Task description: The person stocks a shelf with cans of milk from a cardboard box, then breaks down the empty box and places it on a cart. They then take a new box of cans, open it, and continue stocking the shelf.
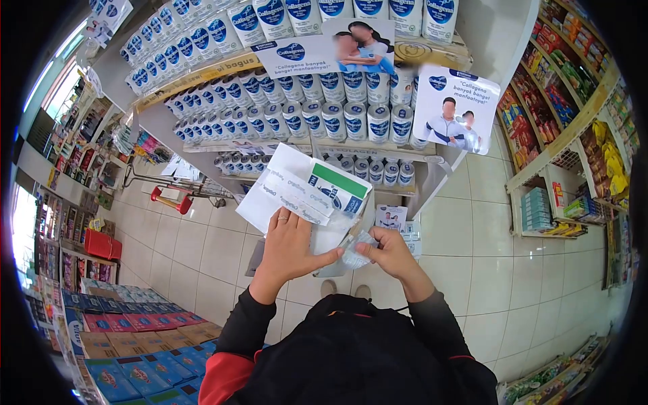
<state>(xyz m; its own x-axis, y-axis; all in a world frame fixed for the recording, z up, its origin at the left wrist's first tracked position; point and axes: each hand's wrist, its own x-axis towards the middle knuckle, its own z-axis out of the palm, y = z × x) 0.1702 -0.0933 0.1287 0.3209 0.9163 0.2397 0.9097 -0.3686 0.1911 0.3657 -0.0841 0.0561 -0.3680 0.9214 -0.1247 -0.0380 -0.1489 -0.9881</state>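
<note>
A white printed sheet (266, 192) with a green and blue panel lies tilted in front of me, its lower edge towards my body. My left hand (289, 248) grips its lower part, the fingers along the sheet and the tips partly hidden by a printed flap. The left thumb reaches right and touches a crumpled, pale, see-through strip (356, 251). Pinched between my right thumb and fingers, that strip hangs at the sheet's lower right corner, so my right hand (391, 254) is closed on it.
Ahead stands a shelf (290, 150) with rows of white and blue cans. Promotional cards (456, 108) are fixed to its front. A trolley (172, 196) with red parts is at the left. Stacked boxes (145, 344) fill the lower left. More goods shelves (574, 162) line the right.
</note>
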